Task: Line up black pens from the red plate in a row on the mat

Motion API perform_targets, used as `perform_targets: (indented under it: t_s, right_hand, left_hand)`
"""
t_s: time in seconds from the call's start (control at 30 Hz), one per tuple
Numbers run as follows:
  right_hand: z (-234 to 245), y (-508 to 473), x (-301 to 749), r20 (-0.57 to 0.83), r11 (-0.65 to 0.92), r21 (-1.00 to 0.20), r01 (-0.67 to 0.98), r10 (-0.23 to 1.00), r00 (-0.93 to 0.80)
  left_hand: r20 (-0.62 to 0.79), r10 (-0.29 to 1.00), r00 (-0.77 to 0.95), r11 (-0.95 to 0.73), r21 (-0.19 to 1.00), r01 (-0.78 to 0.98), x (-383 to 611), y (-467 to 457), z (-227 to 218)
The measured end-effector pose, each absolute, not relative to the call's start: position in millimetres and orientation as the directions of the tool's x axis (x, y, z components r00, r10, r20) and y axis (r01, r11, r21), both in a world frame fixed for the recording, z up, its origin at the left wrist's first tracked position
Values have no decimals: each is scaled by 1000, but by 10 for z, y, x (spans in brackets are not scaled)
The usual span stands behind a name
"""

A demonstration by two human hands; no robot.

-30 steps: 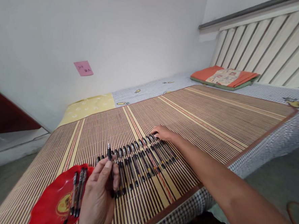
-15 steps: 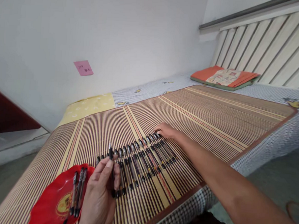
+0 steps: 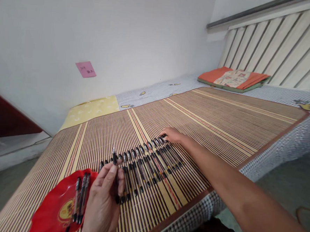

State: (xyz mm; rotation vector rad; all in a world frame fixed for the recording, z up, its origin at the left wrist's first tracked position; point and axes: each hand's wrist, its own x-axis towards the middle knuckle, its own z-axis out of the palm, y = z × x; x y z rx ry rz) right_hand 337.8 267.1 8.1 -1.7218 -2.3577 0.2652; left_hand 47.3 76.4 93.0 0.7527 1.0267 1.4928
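Note:
My left hand (image 3: 104,195) is closed on a pen (image 3: 114,157), its clear tip pointing up and away from me. Beneath and to the right of that hand, several black-capped pens (image 3: 141,166) lie side by side in a slanting row on the striped bamboo mat (image 3: 196,129). At the far right end of the row is my right hand (image 3: 171,135), its fingers bent down at the pens' cap ends; whether they grip one is hidden. Left of my left hand, a red scalloped plate (image 3: 48,202) holds several more pens (image 3: 81,197).
A folded orange and green cloth (image 3: 233,80) lies on the bed near the white slatted headboard (image 3: 274,46). A pink note (image 3: 85,69) is stuck to the wall (image 3: 138,41). Yellow cloth (image 3: 94,110) covers the bed's far left corner. The mat's near edge borders a checked sheet (image 3: 188,219).
Almost nothing differs. Both hands keep their places, the left with the pen and the right at the row's far end; the view has shifted very slightly.

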Motion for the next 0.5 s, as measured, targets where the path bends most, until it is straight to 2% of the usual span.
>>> perform_targets:
  t_s: [0.13,0.3,0.5]
  right_hand:
    - [130,2620,3377,51,288,-302,909,957,-286]
    - [207,2594,3277,102,328,-345,879,944,-313]
    - [232,2626,3058,78,394,-252,884,919,-387]
  left_hand:
    - [-83,980,-179,-4,899,-437,458,765,916]
    - [-102,974,-204,0,896,-445,493,768,929]
    - [-120,967,-225,2,886,-464,495,757,959]
